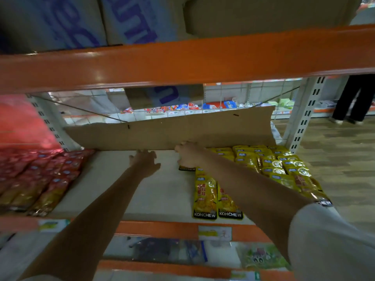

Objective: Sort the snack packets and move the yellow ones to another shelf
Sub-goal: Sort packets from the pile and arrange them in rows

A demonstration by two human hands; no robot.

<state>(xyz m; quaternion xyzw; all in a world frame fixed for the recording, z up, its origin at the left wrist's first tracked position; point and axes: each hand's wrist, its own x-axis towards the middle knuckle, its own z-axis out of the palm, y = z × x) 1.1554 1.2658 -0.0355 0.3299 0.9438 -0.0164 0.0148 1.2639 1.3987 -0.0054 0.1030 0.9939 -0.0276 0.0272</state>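
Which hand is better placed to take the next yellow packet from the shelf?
Right. The right hand already grips a yellow plastic snack packet beside the yellow packets; the open left hand hovers over bare shelf.

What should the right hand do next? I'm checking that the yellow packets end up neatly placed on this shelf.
Probably set down the yellow packet that the right hand grips, at the back of the shelf, behind the front KONCHEW packets. The spot beneath it looks bare, and the left hand reaches in open, holding nothing.
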